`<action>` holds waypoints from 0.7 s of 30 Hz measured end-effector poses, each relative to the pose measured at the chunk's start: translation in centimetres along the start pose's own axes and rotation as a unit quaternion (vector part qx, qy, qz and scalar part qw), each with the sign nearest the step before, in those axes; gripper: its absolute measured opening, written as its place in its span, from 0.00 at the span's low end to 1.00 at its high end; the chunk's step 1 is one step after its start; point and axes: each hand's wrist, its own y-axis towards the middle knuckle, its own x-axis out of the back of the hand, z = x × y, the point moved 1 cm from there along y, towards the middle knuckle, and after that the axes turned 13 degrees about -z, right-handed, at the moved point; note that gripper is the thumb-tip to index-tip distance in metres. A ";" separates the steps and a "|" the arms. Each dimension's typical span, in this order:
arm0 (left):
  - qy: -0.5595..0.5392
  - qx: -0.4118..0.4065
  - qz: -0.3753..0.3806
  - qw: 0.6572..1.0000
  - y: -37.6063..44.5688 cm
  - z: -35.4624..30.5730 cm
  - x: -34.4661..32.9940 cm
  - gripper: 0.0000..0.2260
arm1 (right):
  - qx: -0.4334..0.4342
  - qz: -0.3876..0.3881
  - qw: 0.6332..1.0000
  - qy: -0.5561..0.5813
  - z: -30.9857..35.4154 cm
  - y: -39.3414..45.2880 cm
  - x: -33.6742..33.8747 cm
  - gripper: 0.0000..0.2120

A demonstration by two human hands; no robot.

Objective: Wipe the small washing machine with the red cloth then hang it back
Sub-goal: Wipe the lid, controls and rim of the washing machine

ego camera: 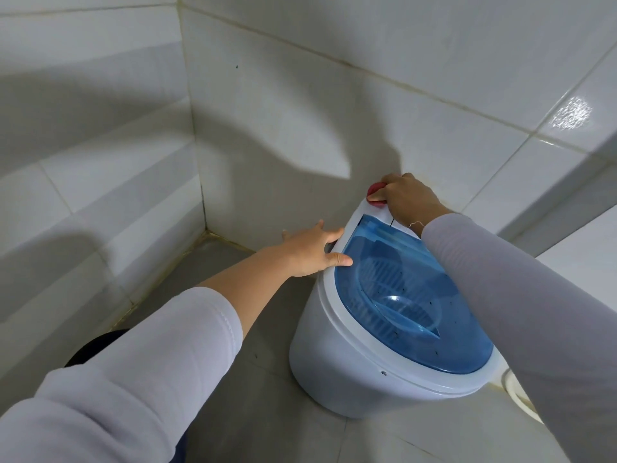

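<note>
The small washing machine is a white round tub with a see-through blue lid, standing on the grey floor near the tiled corner. My right hand is closed on the red cloth and presses it on the machine's far top edge, close to the wall; only a small bunch of the cloth shows past my fingers. My left hand grips the left rim of the machine, thumb on top beside the lid, fingers curled over the side.
White tiled walls meet in a corner just behind and left of the machine. A white ledge juts out at the right. A white hose or ring lies on the floor by the machine's right side. Grey floor tiles spread in front.
</note>
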 end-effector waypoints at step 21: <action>-0.002 -0.016 -0.011 1.000 0.0 0.0 0.0 0.31 | 0.138 0.030 0.990 0.014 1.8 0.7 3.5 0.16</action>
